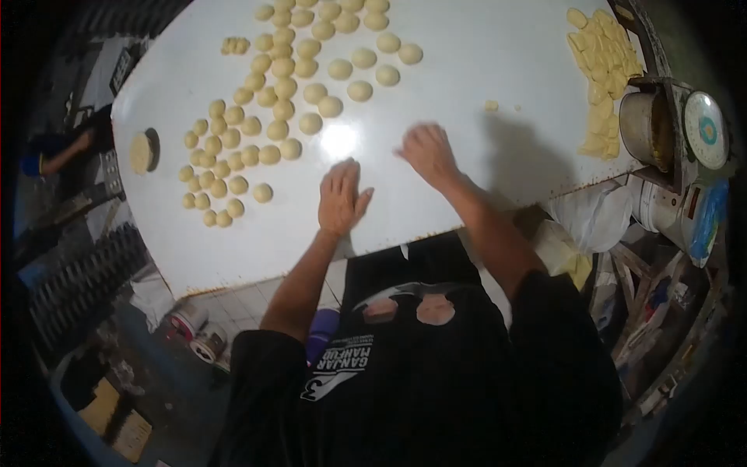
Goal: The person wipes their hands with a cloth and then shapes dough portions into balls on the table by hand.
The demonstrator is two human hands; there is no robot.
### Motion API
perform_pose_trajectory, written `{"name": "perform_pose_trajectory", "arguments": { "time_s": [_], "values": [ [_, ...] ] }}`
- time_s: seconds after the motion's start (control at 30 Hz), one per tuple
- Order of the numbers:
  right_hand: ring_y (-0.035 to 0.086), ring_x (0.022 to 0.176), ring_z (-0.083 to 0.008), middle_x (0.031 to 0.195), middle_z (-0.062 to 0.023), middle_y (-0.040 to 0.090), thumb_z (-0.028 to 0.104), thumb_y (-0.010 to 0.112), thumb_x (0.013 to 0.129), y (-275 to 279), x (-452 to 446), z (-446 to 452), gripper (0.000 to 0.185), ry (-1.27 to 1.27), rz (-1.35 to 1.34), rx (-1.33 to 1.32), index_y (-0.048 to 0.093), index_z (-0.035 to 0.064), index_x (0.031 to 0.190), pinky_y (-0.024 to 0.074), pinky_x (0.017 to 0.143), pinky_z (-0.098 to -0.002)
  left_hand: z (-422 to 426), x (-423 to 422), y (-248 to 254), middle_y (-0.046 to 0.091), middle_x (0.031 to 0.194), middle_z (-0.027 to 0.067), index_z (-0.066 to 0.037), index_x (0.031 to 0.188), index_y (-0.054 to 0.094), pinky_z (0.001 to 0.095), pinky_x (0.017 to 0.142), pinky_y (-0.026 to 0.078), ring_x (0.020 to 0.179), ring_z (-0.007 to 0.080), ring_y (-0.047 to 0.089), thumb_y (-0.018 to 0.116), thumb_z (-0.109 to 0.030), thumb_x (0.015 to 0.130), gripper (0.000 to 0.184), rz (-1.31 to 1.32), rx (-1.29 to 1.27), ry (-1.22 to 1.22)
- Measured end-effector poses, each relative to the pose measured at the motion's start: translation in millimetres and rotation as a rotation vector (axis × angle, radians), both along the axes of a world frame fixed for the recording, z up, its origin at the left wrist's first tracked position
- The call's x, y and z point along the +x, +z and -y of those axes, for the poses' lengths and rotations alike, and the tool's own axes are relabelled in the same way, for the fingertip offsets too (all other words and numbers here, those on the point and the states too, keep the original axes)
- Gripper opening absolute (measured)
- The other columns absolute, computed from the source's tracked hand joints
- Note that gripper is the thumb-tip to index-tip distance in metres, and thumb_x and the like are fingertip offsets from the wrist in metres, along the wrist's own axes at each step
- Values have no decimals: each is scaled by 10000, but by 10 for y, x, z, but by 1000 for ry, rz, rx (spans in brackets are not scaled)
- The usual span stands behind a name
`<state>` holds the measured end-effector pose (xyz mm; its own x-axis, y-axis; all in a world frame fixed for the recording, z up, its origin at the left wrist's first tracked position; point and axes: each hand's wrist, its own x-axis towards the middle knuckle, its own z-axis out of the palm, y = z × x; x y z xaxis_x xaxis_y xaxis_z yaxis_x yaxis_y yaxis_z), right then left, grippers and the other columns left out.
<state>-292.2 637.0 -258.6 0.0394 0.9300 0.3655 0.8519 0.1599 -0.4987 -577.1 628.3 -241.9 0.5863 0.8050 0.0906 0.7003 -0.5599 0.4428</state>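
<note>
Dough balls sit on the counter, ahead and left of the left hand, thumb spread wide. Right hand is blurry, can't tell its grip. Probably the rounding step; next move likely calls for cut dough off to its right.

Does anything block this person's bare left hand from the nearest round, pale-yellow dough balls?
Nothing visible does. Between the bare left hand and the nearest round, pale-yellow dough balls, only the smooth white tabletop shows.
</note>
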Motion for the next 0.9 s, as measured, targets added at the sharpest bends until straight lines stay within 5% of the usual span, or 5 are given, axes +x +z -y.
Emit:
{"name": "perform_pose_trajectory", "arguments": {
  "time_s": [0.4,0.57,0.73,0.8,0.9],
  "values": [
    [659,1120,-279,1060,-115,700,218,790,966,139,349,202,184,170,12,-33,741,78,1074,475,1014,-431,-70,-58,-25,540,1555,182,-10,1520,528,533,1207,402,1442,394,493,765,-353,970,690,67,-24,50],
    [615,1250,-181,1312,-33,668,255,733,1057,1067,166,-1318,373,10,-1210,-641,639,-13,1299,494,1061,-337,-74,-116,-49,545,1554,174,0,1471,574,513,1199,425,1427,377,510,770,-348,966,643,105,-63,15],
    [596,1294,-230,1350,-85,660,291,781,1023,1108,-548,-2269,583,93,-1047,-126,529,-7,1457,473,1103,-379,-126,-159,7,541,1573,148,-3,1491,577,484,1225,413,1439,335,511,733,-377,997,638,72,-90,-9],
    [650,1191,-325,1350,-166,658,260,778,1030,518,-453,-2235,470,68,321,-91,588,3,1375,530,1033,-419,-124,-149,67,543,1566,139,-16,1490,578,483,1214,417,1430,329,514,737,-362,992,626,42,-110,-9],
    [684,1046,-399,1258,-214,680,283,758,1035,717,-194,-1847,421,-102,257,167,625,-1,1316,572,930,-439,-117,-136,-43,546,1548,140,-23,1467,592,490,1208,408,1433,331,506,758,-331,972,606,159,-146,23]
  ]
}}
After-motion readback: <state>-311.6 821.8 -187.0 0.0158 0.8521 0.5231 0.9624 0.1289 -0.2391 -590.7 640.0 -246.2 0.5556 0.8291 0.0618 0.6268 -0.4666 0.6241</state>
